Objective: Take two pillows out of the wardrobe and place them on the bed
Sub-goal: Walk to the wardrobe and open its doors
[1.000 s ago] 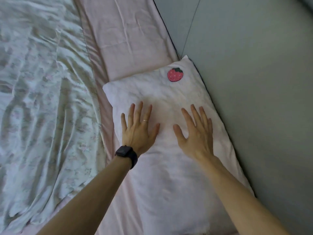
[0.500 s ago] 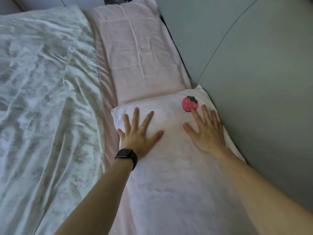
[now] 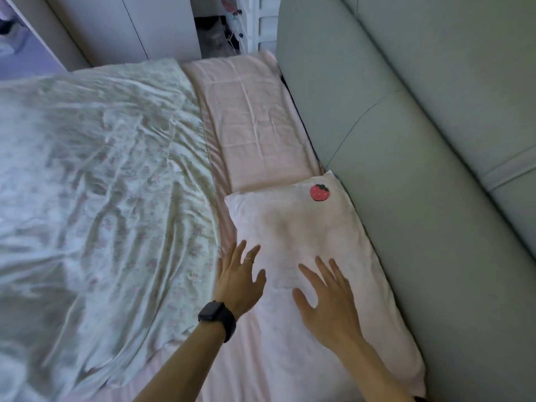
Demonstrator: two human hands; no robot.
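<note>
A pale pink pillow (image 3: 307, 227) with a red strawberry patch lies flat on the bed, its long side against the grey-green headboard. Beyond it, a second flat pink pillow (image 3: 255, 120) lies in line along the headboard. My left hand (image 3: 237, 280), with a ring and a black wrist watch, hovers open over the near pillow's left edge. Just right of it, my right hand (image 3: 327, 303) is open with fingers spread over the near pillow's lower half. Neither hand holds anything. Whether the palms touch the fabric is unclear.
A crumpled white floral duvet (image 3: 95, 192) covers the bed's left side. The padded headboard (image 3: 420, 140) runs along the right. Pale wardrobe doors (image 3: 124, 24) stand beyond the bed's far end, with a dark gap holding clutter (image 3: 220, 33) beside them.
Both hands have slid back from the strawberry end toward me and no longer press flat there. The view has lifted, showing the far pillow and the wardrobe.
</note>
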